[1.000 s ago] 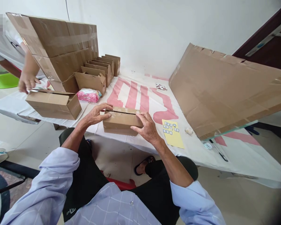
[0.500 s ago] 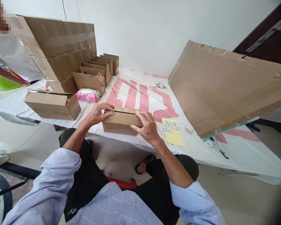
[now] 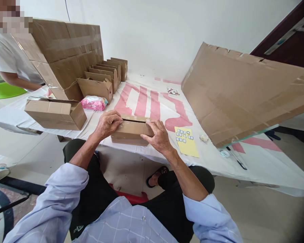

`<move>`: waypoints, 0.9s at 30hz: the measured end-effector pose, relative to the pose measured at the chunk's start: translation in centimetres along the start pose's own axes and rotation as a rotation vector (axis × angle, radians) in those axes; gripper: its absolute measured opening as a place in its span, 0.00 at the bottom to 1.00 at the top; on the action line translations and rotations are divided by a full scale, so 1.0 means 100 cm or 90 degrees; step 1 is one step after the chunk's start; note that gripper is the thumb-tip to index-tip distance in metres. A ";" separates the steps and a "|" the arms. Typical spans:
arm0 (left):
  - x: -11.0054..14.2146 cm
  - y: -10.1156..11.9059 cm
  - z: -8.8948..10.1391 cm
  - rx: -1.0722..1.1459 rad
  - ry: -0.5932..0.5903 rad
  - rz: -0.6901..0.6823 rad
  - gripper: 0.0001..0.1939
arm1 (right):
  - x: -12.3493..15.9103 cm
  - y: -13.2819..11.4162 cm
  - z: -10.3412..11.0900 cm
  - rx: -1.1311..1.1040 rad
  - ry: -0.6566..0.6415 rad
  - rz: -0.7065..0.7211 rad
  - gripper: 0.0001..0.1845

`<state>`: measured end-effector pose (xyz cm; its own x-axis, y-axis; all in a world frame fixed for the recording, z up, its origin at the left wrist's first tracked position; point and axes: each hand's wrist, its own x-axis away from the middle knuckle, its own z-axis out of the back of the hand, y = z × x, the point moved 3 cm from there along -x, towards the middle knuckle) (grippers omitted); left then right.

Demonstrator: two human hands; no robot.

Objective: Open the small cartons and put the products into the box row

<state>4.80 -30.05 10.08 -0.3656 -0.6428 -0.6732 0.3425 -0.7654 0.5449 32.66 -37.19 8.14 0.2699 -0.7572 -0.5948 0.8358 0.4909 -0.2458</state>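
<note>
A small cardboard box (image 3: 131, 129) rests at the table's front edge, with a dark narrow gap running along its top between the flaps. My left hand (image 3: 108, 124) is closed at the box's left end, its fingertips and thumb drawn together at the end of the gap. On the right end, my right hand (image 3: 158, 135) grips the box, thumb on the near side and fingers over the top corner. To the right lies a yellow sheet (image 3: 188, 148) with small blue-outlined squares on it.
Left of me stand another cardboard box (image 3: 54, 116), a pink wipes pack (image 3: 94, 103) and a row of open cartons (image 3: 95, 88) beside stacked large boxes (image 3: 63, 44). A big cardboard panel (image 3: 243, 91) leans at right. A co-worker's arm (image 3: 22, 81) reaches in at far left.
My left hand's fingers have curled in toward the thumb at the box's left end. My right hand and the box stay nearly put. The co-worker has shifted toward the right.
</note>
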 end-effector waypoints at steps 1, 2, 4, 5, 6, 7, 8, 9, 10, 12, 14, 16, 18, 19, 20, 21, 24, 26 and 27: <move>0.000 0.000 0.001 -0.003 -0.005 0.003 0.14 | 0.000 0.000 0.000 0.000 -0.001 -0.002 0.28; 0.001 0.000 0.002 -0.005 -0.009 0.008 0.14 | 0.000 0.000 0.000 0.000 -0.002 -0.004 0.28; 0.001 -0.002 0.004 -0.008 -0.017 0.021 0.10 | 0.000 -0.001 0.000 -0.002 0.002 -0.002 0.28; 0.001 -0.004 0.005 -0.008 -0.025 0.027 0.09 | 0.000 -0.001 0.000 -0.003 0.004 0.000 0.28; 0.001 -0.006 0.006 -0.006 -0.037 0.030 0.08 | 0.000 -0.001 0.000 -0.003 0.005 0.000 0.28; 0.000 -0.008 0.005 -0.002 -0.050 0.033 0.08 | 0.001 -0.002 0.001 -0.003 0.005 0.000 0.28; -0.001 -0.010 0.005 0.004 -0.059 0.032 0.08 | 0.001 -0.002 0.001 -0.003 0.005 -0.002 0.28; -0.002 -0.011 0.004 0.008 -0.063 0.030 0.09 | 0.001 -0.002 0.001 -0.004 0.004 -0.004 0.28; -0.002 -0.011 0.003 0.011 -0.060 0.027 0.10 | 0.001 -0.002 0.001 -0.005 0.003 -0.006 0.28; -0.003 -0.010 0.002 0.003 -0.043 0.018 0.11 | 0.002 -0.002 0.002 -0.008 0.000 -0.010 0.28; -0.003 -0.007 0.000 -0.013 -0.033 0.009 0.12 | 0.002 -0.002 0.002 -0.013 -0.005 -0.014 0.28; -0.001 -0.003 0.000 -0.034 -0.028 0.001 0.12 | 0.002 -0.002 0.003 -0.019 -0.005 -0.015 0.28; 0.001 -0.001 -0.001 -0.058 -0.024 -0.012 0.11 | 0.002 -0.002 0.003 -0.025 -0.003 -0.014 0.28; 0.002 0.000 -0.001 -0.073 -0.021 -0.020 0.11 | 0.002 -0.002 0.003 -0.027 -0.002 -0.014 0.29; 0.003 0.000 -0.001 -0.090 -0.019 -0.027 0.11 | 0.001 -0.002 0.003 -0.028 -0.002 -0.015 0.29; 0.004 0.000 -0.001 -0.107 -0.018 -0.034 0.11 | 0.001 -0.002 0.003 -0.029 -0.003 -0.016 0.29; 0.005 0.001 -0.001 -0.131 -0.013 -0.042 0.12 | 0.001 -0.002 0.003 -0.030 -0.002 -0.013 0.29; 0.006 0.001 -0.001 -0.109 -0.008 -0.034 0.12 | 0.001 -0.002 0.003 -0.029 -0.001 -0.012 0.29; 0.006 0.001 0.000 -0.088 -0.004 -0.029 0.12 | 0.001 -0.002 0.003 -0.028 -0.002 -0.013 0.29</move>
<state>4.68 -30.51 9.75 -0.3893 -0.6080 -0.6919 0.4413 -0.7825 0.4393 32.66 -37.45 8.36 0.2538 -0.7686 -0.5872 0.8191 0.4937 -0.2922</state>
